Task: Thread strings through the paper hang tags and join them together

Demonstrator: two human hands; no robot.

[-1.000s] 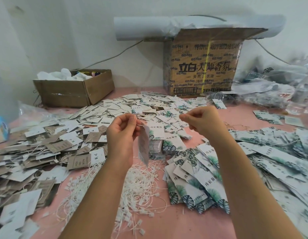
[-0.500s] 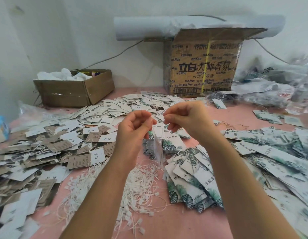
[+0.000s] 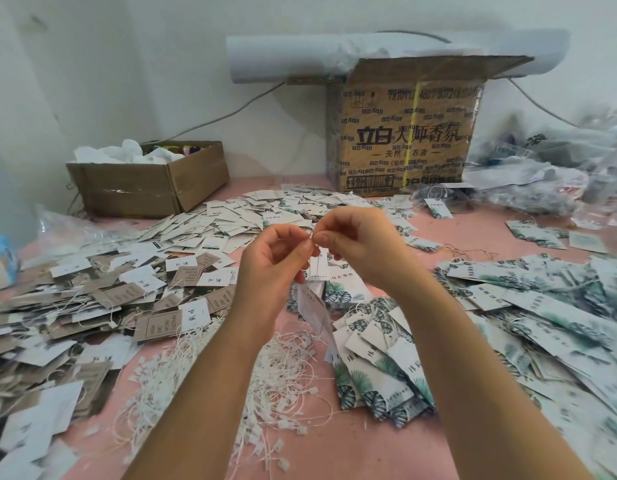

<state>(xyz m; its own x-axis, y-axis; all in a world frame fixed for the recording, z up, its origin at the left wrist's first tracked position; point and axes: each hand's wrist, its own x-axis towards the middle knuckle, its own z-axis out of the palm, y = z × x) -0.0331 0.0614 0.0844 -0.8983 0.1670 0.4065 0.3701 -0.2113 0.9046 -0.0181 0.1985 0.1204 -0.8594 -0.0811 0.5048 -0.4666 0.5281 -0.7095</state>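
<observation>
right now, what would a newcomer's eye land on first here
The left hand and right hand meet mid-frame, pinching a thin string with a white hang tag dangling below them. The pink table around them is heaped with brown and white tags on the left, leaf-printed tags on the right, and a tangle of loose strings in front. A tall printed cardboard box stands at the back by the wall.
</observation>
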